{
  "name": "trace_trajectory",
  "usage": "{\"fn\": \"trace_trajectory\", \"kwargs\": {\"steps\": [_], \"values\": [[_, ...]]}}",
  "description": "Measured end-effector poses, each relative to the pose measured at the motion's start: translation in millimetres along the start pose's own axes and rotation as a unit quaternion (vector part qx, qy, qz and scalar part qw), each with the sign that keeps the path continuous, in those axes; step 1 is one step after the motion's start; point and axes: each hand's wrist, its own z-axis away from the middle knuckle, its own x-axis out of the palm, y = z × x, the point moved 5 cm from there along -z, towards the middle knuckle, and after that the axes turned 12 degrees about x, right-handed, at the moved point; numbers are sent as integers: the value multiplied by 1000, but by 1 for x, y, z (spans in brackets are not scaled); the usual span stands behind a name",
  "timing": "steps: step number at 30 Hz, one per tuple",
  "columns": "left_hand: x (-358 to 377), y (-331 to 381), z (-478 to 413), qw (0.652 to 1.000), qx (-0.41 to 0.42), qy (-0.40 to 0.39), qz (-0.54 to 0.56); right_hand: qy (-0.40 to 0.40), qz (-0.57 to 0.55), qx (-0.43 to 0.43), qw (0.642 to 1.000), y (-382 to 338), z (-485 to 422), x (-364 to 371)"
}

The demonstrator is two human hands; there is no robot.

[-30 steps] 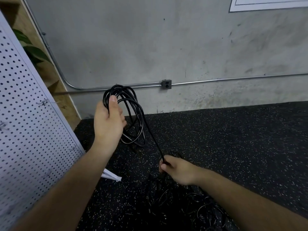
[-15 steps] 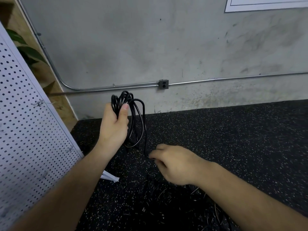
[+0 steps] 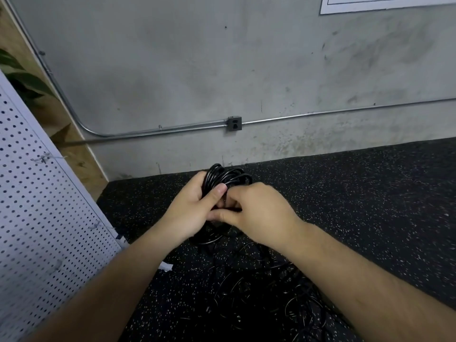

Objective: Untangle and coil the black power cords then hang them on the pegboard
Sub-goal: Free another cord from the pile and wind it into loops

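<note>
Left hand (image 3: 190,213) gripped the coiled black cord (image 3: 222,176) above the floor mat (image 3: 357,193), thumb clamped across its loops. Right hand (image 3: 261,213), fingers curled, pinched the same coil. Tangled cords (image 3: 291,299) lay below; pegboard (image 3: 37,218) stood left.

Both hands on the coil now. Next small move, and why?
Probably wrap the cord's tail round the bundle with the right hand, left hand holding its grip. The coil is gathered in the left hand, the right hand curls at it beside the left thumb, and no tie shows on the loops. The tail itself is hidden. The pegboard comes after.
</note>
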Motion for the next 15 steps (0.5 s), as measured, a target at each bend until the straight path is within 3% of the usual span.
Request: {"fn": "trace_trajectory", "kwargs": {"steps": [3,7,12,15], "values": [[0,0,0,999,-14,-20,28,20,-52,75,996,11,-2,-4],[7,1,1,996,-45,-41,62,-1,-154,94,984,19,-4,-4],[-9,11,-4,985,-52,39,158,-91,-311,72,943,40,-8,6],[-31,12,-7,976,-59,121,173,-150,-287,94,942,60,-2,28]]}}
